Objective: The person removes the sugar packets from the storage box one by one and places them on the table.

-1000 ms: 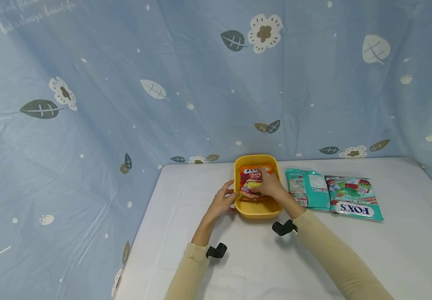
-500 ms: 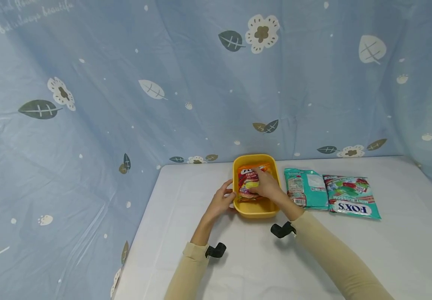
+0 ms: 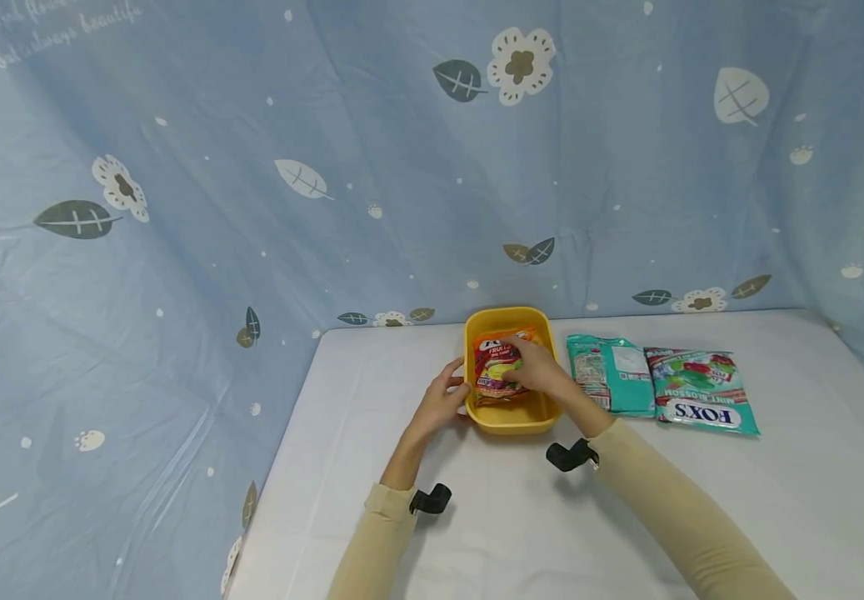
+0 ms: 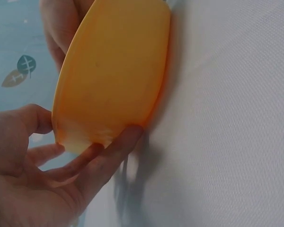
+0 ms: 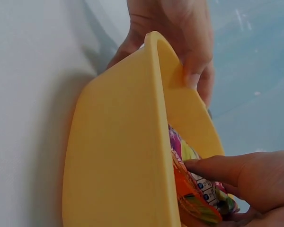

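A yellow plastic box (image 3: 517, 425) stands on the white table near the back. In it lies a red and orange Fox's fruit candy bag (image 3: 493, 371). My right hand (image 3: 540, 371) reaches over the box's right side and grips that bag, thumb and fingers on it. From the left, my left hand (image 3: 439, 404) holds the box wall: in the left wrist view its fingers (image 4: 106, 163) lie along the outside, and in the right wrist view the thumb (image 5: 193, 78) comes over the rim. Whether a second bag lies underneath is hidden.
Right of the box are two teal candy bags side by side: one back side up (image 3: 615, 379), one Fox's mint bag (image 3: 701, 392) front up. A blue patterned curtain (image 3: 402, 208) hangs along the table's back and left edges. The white tabletop (image 3: 372, 367) extends left of the box.
The fruit candy bag has turned slightly inside the box under my right hand. My left hand keeps its place on the box. The head view has drifted a little.
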Demonstrator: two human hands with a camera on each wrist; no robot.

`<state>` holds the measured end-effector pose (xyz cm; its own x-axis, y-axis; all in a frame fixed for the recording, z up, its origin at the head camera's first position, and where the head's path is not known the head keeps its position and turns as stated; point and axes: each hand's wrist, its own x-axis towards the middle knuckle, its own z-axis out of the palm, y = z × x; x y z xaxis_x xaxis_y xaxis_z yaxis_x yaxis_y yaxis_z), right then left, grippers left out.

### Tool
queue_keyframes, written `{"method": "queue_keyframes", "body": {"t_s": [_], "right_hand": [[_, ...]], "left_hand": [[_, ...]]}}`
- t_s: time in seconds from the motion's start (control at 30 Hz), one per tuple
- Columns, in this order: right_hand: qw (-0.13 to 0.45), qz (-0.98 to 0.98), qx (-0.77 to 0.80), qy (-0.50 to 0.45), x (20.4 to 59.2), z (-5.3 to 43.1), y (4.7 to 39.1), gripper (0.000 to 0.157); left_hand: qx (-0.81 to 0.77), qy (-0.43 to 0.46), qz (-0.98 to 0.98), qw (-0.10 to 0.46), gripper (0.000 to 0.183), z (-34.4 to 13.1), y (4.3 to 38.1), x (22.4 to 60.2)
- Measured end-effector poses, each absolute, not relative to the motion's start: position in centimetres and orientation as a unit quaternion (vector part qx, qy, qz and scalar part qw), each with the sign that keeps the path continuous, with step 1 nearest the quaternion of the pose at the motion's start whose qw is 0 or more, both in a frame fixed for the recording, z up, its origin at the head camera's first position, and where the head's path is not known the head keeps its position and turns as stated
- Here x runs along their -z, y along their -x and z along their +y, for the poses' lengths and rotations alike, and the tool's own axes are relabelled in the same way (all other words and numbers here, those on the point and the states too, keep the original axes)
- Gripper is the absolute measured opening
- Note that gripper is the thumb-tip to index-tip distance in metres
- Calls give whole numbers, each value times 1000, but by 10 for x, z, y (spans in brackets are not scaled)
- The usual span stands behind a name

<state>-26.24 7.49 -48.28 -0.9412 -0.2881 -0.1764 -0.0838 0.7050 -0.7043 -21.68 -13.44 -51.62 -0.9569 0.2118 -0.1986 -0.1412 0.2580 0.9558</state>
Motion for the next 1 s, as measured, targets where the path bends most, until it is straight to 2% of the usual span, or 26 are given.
{"method": "queue_keyframes", "body": {"t_s": [1.0], "right_hand": [[164, 879, 437, 99, 481, 87, 261, 64]], "left_hand": [[-613, -20, 776, 147, 58, -135, 218, 518]]}}
